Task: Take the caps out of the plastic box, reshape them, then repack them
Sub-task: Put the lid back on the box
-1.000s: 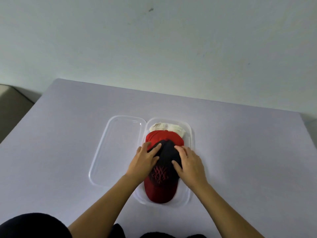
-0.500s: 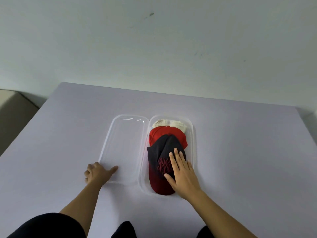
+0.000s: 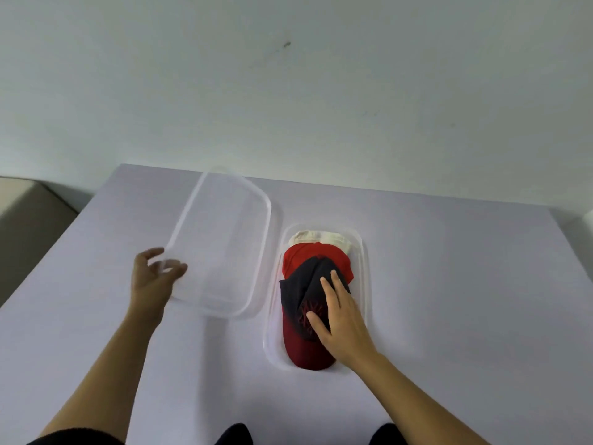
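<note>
Your left grip (image 3: 154,281) is pinching the lid (image 3: 221,245) by its left edge, tilted above the desk (image 3: 465,300). Your right grip (image 3: 343,319), fingers straight, is pressing the caps (image 3: 298,287) stacked in the box (image 3: 365,277).

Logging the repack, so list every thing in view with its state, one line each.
lid: off the box, held tilted above the table.
plastic box: open, three caps inside.
dark cap: on top, under the right hand.
red cap: beneath the dark cap, partly covered.
cream cap: at the far end, mostly covered.
left hand: grips the lid's near corner.
right hand: flat, pressing the dark cap.
</note>
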